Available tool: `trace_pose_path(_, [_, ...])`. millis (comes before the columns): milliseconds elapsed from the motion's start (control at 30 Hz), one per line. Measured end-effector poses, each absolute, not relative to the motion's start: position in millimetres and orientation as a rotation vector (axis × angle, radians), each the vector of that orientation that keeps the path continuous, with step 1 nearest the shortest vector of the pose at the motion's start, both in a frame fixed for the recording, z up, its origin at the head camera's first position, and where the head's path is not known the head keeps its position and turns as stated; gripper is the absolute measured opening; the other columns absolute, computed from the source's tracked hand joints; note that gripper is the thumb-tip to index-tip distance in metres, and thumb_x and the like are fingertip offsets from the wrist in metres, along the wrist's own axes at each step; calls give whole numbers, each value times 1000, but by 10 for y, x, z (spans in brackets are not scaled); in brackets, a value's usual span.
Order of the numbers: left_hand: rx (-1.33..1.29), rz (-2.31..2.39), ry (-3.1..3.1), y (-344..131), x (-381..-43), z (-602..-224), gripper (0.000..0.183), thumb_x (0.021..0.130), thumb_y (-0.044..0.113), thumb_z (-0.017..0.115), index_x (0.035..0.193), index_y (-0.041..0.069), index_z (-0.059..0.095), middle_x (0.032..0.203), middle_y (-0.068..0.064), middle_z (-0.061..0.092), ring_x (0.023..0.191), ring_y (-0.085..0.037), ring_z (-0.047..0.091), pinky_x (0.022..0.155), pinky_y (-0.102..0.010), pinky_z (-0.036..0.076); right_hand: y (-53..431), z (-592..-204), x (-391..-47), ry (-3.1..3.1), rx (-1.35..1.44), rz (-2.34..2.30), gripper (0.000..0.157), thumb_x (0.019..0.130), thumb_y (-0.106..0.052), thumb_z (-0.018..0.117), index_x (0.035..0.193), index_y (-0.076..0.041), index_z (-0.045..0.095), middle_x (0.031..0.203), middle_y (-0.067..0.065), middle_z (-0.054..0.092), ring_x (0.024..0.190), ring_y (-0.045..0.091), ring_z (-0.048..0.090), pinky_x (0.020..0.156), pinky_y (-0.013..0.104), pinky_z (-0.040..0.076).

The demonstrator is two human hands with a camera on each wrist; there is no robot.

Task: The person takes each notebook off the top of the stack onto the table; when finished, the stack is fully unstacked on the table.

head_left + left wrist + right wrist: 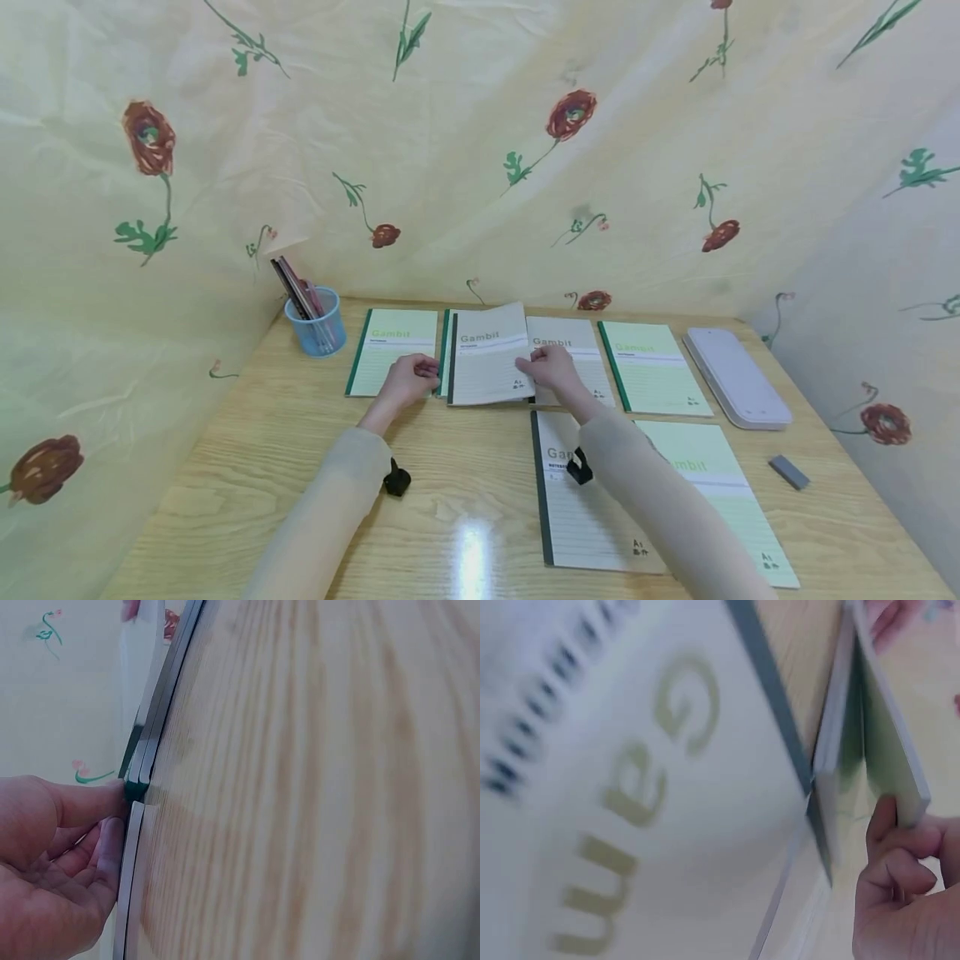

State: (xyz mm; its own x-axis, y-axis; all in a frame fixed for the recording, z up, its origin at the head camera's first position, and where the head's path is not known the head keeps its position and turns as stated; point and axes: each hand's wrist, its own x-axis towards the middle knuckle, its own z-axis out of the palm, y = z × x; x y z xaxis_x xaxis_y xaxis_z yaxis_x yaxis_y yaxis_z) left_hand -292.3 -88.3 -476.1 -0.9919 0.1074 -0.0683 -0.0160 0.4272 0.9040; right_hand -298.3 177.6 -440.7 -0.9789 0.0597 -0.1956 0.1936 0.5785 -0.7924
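Note:
A grey-covered notebook (487, 358) lies on top of a green-spined notebook (446, 354), its right side raised. My right hand (551, 368) pinches the raised right edge; in the right wrist view the fingers (904, 859) grip its corner, with a gap beneath. At the stack's left side, my left hand (411, 379) touches the green spines (136, 787) with an extended digit while its other fingers are loosely bent. That hand partly covers another green notebook (397, 342) on the left. The grey notebook (570, 354) to the right is partly behind my right hand.
Further right are a green notebook (652, 367), a pale lilac case (735, 375) and a grey eraser-like block (789, 472). Larger grey (592, 525) and green (720, 492) notebooks lie nearer, under my right forearm. A blue pen cup (318, 329) stands at back left.

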Motion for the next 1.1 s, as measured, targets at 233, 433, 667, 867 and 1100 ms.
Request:
trace_pose_path(233, [89, 1621, 2557, -898, -2916, -4765, 29, 92, -1, 67, 120, -2, 65, 110, -13, 68, 102, -25, 63, 90, -39, 51, 1810, -4350, -2657, 2506, 270, -1573, 24, 96, -25, 68, 96, -2, 63, 72, 2, 59, 61, 14, 49, 59, 27, 40])
trace_pose_path(433, [95, 1605, 2559, -903, -2934, -4788, 32, 92, -1, 67, 124, -1, 64, 112, -13, 67, 103, -26, 63, 90, -39, 51, 1855, -4353, -2377, 2426, 269, -1614, 26, 97, -25, 67, 105, 0, 63, 68, 0, 56, 60, 13, 47, 60, 26, 40])
trace_pose_path(667, [101, 1588, 2564, -896, -2950, -4776, 35, 92, -2, 66, 126, -1, 63, 114, -14, 67, 105, -27, 62, 91, -40, 51, 1872, -4354, -2000, 2350, 253, -1682, 22, 96, -21, 68, 99, 1, 64, 67, 1, 55, 58, 12, 45, 54, 24, 37])
trace_pose_path(867, [119, 1592, 2561, -916, -2977, -4817, 33, 92, -1, 66, 125, -1, 64, 113, -13, 67, 105, -26, 63, 91, -40, 51, 1813, -4429, -1701, 2345, 279, -1692, 17, 96, -15, 67, 95, 2, 63, 66, 1, 53, 57, 12, 43, 51, 23, 35])
trace_pose_path(1100, [132, 1569, 2571, -926, -2978, -4812, 30, 93, 1, 66, 123, 0, 65, 112, -12, 67, 104, -26, 62, 91, -39, 51, 1735, -4533, -1461, 2354, 294, -1655, 16, 96, -15, 67, 94, 1, 63, 66, 2, 53, 58, 13, 44, 50, 22, 34])
